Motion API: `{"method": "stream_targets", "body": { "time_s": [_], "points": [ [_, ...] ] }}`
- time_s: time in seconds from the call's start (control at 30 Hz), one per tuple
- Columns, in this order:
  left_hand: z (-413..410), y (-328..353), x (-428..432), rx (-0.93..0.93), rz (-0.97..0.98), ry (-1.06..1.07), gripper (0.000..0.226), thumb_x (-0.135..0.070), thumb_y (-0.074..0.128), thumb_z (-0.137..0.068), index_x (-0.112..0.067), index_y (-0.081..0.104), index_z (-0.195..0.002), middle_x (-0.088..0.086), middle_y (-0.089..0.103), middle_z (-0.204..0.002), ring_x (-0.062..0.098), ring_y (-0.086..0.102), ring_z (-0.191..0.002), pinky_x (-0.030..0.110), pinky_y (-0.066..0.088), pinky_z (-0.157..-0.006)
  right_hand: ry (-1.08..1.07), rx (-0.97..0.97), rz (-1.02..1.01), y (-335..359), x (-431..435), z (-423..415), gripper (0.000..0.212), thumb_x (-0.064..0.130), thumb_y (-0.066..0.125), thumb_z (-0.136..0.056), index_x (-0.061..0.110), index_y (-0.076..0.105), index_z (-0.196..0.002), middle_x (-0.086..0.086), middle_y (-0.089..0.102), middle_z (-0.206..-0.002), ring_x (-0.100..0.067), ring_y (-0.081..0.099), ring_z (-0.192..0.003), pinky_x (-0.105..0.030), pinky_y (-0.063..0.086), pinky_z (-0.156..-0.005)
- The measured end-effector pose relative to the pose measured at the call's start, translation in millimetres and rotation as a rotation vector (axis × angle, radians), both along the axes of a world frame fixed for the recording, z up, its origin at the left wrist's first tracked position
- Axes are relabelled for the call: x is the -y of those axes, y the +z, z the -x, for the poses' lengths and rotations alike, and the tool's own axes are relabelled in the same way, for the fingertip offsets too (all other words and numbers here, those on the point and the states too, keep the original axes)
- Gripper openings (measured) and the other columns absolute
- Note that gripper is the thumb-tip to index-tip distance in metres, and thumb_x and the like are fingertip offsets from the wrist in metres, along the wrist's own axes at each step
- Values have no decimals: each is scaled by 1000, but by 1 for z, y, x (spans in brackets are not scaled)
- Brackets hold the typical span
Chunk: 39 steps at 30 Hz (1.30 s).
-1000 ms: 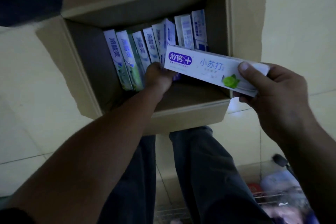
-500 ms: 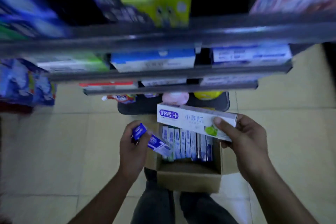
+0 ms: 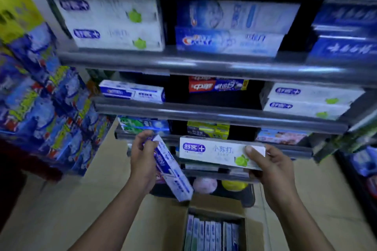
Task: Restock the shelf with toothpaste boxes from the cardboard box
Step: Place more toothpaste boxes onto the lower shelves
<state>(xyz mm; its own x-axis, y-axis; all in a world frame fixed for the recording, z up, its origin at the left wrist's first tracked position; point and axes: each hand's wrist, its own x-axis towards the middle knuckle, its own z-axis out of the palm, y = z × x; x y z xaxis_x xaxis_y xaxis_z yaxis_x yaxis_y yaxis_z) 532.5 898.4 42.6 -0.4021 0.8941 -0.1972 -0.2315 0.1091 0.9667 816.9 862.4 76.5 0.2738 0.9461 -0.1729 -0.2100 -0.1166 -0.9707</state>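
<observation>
At far left, a stack of blue and yellow plastic-wrapped packs (image 3: 40, 91) stands on the beige tiled floor (image 3: 61, 210) beside the grey metal shelf (image 3: 204, 67). The left hand (image 3: 142, 161) is curled round the upper end of a blue and white toothpaste box (image 3: 173, 173), which tilts steeply, its lower end hanging just above the open brown cardboard box (image 3: 253, 234). Inside that box, a row of toothpaste boxes (image 3: 212, 234) stands on end, packed side by side. To the right, the right hand (image 3: 273, 169) pinches the right end of a white toothpaste box with a purple logo and green lime (image 3: 214, 152), held level in front of a lower shelf rail. Matching white boxes (image 3: 306, 98) lie stacked on the middle shelf at right.
</observation>
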Motion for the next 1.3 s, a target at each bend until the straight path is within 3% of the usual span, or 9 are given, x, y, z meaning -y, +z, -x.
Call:
{"method": "stream_targets", "body": {
  "time_s": [0.1,0.27,0.4,0.5,0.67,0.83,0.93,1.07,1.3],
  "points": [
    [13,45,-7,-145,-37,-57,15,-25,59,-87,-30,64,-101,-31,62,-73,5,58,-67,33,46,-65,3,37,-70,31,-5,8,49,27,84,-74,-10,62,-99,-22,66,-83,-28,65,-70,-35,51,-57],
    [34,97,-16,-259,-62,-177,11,-11,72,-91,-21,71,-93,-3,74,-96,18,70,-97,28,49,-79,-16,14,-169,67,-11,30,47,26,84,-71,-6,64,-99,-26,70,-86,-23,67,-67,-27,50,-46],
    [57,121,-13,-251,-63,-296,7,-21,78,-88,-21,77,-95,-7,78,-97,13,72,-100,35,53,-94,14,2,-214,88,-11,55,48,29,83,-72,1,65,-105,-17,77,-96,-26,74,-77,-27,53,-50],
    [66,132,-12,-256,-84,-313,11,-23,81,-85,-23,78,-96,-12,78,-98,7,71,-98,33,52,-93,23,-11,-274,100,-14,73,36,27,84,-70,16,65,-99,-11,78,-93,-24,76,-78,-30,55,-48],
    [78,133,-21,-269,-161,-271,15,-27,84,-82,-40,79,-85,-25,75,-94,-8,68,-84,28,50,-81,-21,16,-351,106,-15,94,49,30,84,-72,22,52,-109,-13,78,-95,-30,77,-82,-41,60,-57],
    [60,126,-30,-297,-170,-281,19,-26,86,-79,-43,78,-83,-21,76,-90,3,70,-83,29,50,-77,-165,124,-360,95,-13,86,29,26,85,-80,35,64,-97,10,73,-96,-10,74,-79,-25,58,-58],
    [28,118,-32,-304,-153,-321,17,-25,86,-80,-40,78,-84,-21,75,-92,4,69,-88,25,48,-76,-282,170,-308,87,-9,63,32,37,85,-76,39,67,-103,23,69,-98,2,69,-86,-17,53,-64],
    [-34,105,-33,-264,-134,-379,16,-21,86,-81,-35,79,-84,-19,76,-88,0,71,-79,23,48,-72,-378,261,-174,69,-3,11,50,45,80,-82,33,64,-128,9,63,-123,-18,63,-108,-39,51,-90],
    [-162,101,-35,-229,-119,-563,22,-11,80,-85,-26,79,-101,-8,80,-93,8,75,-88,18,54,-75,-500,325,-124,56,-4,-107,55,40,79,-86,23,63,-136,-1,65,-123,-14,61,-105,-34,44,-85]
  ]
}}
